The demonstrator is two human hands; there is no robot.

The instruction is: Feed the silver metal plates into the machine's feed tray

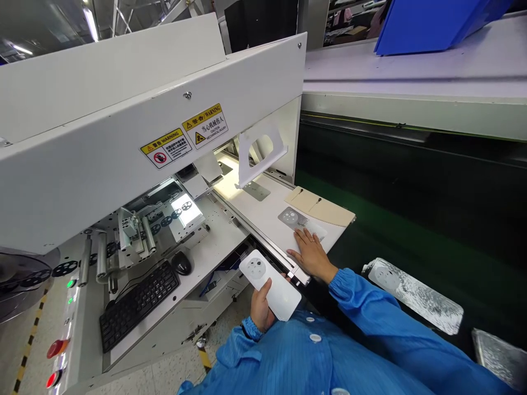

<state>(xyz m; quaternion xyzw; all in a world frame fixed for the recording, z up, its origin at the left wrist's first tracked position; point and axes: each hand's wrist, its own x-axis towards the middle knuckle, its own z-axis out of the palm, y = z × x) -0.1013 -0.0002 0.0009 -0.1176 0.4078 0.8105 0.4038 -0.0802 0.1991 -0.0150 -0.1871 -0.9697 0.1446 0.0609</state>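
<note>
My left hand [262, 306] is closed round a white phone back cover [280, 291] with round camera holes at its upper end. It holds the cover tilted, in front of my blue coat. My right hand [312, 253] lies palm down with fingers stretched out at the end of the machine's white belt [267, 219]. Its fingertips touch the near part of a grey, shiny phone back cover [290, 216], whose camera holes point up the belt. Another grey cover [257, 191] lies farther up, near the machine opening.
To the right, a dark green conveyor [411, 219] carries a silvery speckled phone cover [415, 296] and another silvery piece [500, 356]. A beige guide plate [321, 206] edges the belt. On the left are a keyboard [140, 304], a mouse [181, 263] and red buttons [56, 348].
</note>
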